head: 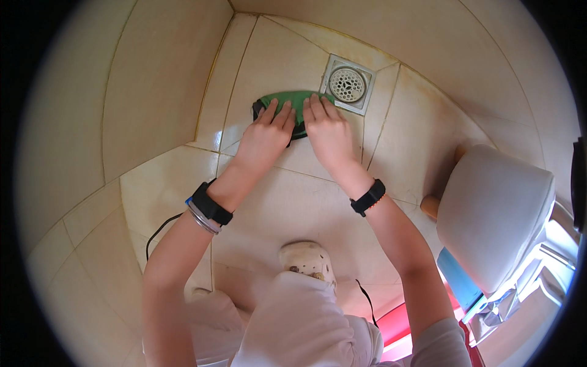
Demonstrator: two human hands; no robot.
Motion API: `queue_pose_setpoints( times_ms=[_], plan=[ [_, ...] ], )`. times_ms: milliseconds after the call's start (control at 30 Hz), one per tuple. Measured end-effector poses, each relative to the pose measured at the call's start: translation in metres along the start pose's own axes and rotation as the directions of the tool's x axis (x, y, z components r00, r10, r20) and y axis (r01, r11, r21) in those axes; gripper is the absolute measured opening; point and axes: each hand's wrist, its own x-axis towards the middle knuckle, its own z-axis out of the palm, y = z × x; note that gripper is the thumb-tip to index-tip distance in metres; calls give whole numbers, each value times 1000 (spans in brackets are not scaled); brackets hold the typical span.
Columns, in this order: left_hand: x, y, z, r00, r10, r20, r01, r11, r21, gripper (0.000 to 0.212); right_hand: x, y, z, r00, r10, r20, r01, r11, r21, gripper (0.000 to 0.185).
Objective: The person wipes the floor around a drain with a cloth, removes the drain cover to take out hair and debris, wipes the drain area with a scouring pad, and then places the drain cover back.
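A green cloth (293, 98) with dark edges lies folded on the tiled floor. My left hand (269, 130) presses on its left part, the fingers stretched over the fabric. On the right part lies my right hand (329, 135), its fingertips close to the cloth's far edge. The palms hide much of the near side, and whatever is under the cloth cannot be seen. Just beyond my right fingertips is a square metal floor drain (347, 85) with a round perforated grate; the cloth's right end reaches its frame.
Tiled walls (156, 82) meet the floor at the left and back, with yellowed joints. A pale padded stool (495, 215) with wooden legs stands at the right, near a blue object (458, 277) and a red one (396, 323). Below my hands shows a white clog (305, 257).
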Motion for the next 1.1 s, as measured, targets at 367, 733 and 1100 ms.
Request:
queue_pose_setpoints(
  times_ms=[367, 733, 1100],
  plan=[
    [-71, 42, -1, 999, 40, -24, -39, 998, 44, 38, -66, -27, -17, 999, -40, 23, 37, 990, 138, 33],
    [60, -18, 2, 989, -146, -28, 147, 988, 38, 40, 64, 49, 27, 990, 3, -142, 26, 978, 205, 19],
    [42, -17, 14, 997, -36, -65, 41, 995, 91, 41, 43, 42, 31, 980, 41, -193, -3, 981, 195, 31]
  ],
)
